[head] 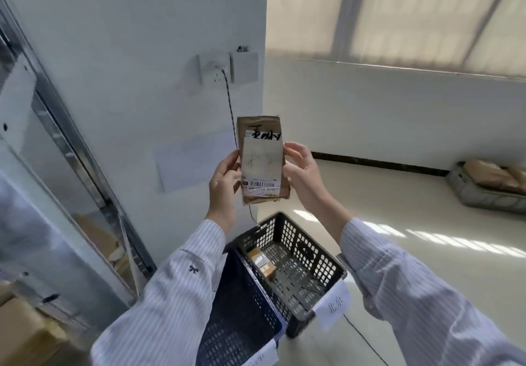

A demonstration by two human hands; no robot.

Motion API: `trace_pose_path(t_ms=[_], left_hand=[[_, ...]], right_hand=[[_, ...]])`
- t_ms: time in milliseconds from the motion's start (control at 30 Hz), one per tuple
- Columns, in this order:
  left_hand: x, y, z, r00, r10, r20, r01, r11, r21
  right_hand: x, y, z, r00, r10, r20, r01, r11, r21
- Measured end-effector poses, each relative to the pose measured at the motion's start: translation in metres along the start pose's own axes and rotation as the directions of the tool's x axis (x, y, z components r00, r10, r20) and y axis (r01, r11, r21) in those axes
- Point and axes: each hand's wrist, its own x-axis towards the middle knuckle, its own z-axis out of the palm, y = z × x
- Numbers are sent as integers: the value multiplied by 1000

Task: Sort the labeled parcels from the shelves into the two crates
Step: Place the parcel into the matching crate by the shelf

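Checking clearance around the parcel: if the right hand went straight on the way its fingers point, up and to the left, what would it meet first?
The right hand already touches the parcel, so the parcel comes first. Past it lies the white wall with the cable, though depth is unclear.

Parcel: brown, upright, white barcode label facing the camera, held aloft. Black crate: floor, one small parcel inside. Blue crate: touching its left side.
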Motion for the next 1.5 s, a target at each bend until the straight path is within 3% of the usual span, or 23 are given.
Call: trace_pose_path(t_ms=[133, 400, 600, 767, 1067, 1300, 1500], left_hand=[[11, -20, -18, 992, -48, -117, 49, 999, 1], [23, -67, -50, 928, -154, -339, 168, 986, 14], [25, -91, -63, 822, -204, -532, 230, 973, -18], [24, -118, -71, 714, -326, -620, 317, 940, -130], [24, -168, -83, 578, -507, -639, 381, 861, -338], [30, -227, -106, 533, -615, -582, 425, 789, -444], [30, -288, -135, 458, -691, -559, 461, 722, -515]], right_hand=[[17, 25, 8, 995, 90, 45, -91, 995, 38], [60, 86, 16, 946, 268, 183, -258, 963, -78], [90, 129, 23, 837, 448, 315, -422, 894, -151], [101, 171, 24, 744, 548, 382, -491, 836, -243], [99, 242, 30, 669, 641, 377, -530, 766, -363], [86, 312, 30, 561, 749, 351, -648, 662, -376], [76, 382, 26, 512, 786, 347, -686, 617, -386]])
